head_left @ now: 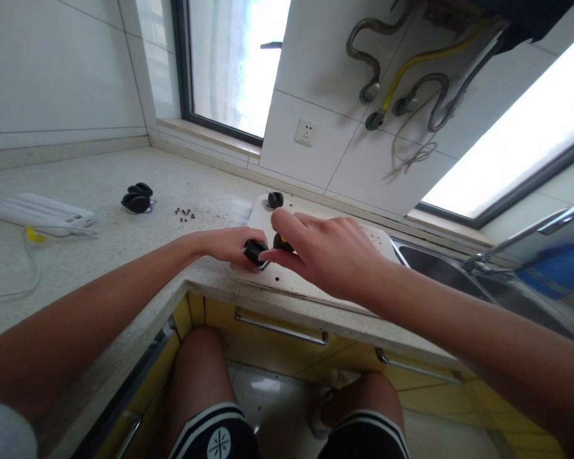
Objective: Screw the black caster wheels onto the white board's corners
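My left hand (232,245) is closed around a black caster wheel (254,252) at the near left corner of a white board (316,280) on the counter. Just to its right, my right hand (328,252) grips what looks like a screwdriver (282,242) with a black-and-yellow handle; its shaft and tip are hidden. Another black caster (275,200) stands at the board's far left corner. Further left on the counter lie a pair of black casters (138,198) and several small dark screws (185,214).
A white power bank (41,213) with a cable lies on the left counter (90,169). To the right is a steel sink (440,271) with a faucet (521,239). Yellow drawers with metal handles (282,327) sit below the counter edge, near my knees. Hoses (425,57) hang on the tiled wall.
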Tool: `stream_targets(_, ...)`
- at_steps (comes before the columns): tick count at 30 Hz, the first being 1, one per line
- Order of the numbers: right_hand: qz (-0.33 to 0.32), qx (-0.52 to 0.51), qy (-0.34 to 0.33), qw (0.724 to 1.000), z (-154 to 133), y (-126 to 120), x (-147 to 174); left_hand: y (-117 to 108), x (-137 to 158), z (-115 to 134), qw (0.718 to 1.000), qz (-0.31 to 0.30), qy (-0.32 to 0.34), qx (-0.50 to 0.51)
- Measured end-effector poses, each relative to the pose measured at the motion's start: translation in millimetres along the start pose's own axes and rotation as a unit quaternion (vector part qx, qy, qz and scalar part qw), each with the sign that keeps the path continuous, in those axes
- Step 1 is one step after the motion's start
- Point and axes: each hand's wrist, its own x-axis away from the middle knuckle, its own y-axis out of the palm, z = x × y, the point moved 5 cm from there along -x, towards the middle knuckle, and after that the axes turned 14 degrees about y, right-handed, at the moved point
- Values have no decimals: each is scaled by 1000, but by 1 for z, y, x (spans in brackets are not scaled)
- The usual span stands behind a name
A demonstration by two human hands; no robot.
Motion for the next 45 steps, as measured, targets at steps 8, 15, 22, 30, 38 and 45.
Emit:
stream_targets(8, -2, -33, 3, 999, 2, -4, 0, 3, 0, -4, 999, -35, -15, 18)
stream_targets(15, -62, -135, -58, 987, 7, 0, -8, 2, -1, -6, 999, -34, -14, -1)
stream_targets(22, 33, -181, -7, 983, 11, 10, -14, 2, 0, 0, 999, -36, 10, -10)
stream_targets(30, 75, -314, -17, 946, 15, 19, -24, 2, -1, -4, 999, -37, 9, 38)
stream_targets(38, 189, -413, 1, 891, 28, 47, -32, 1, 2, -2, 999, -40, -5, 29)
stream_targets(45, 326, -500, 91, 797, 72, 58, -55, 1, 3, 1, 998, -44, -20, 49)
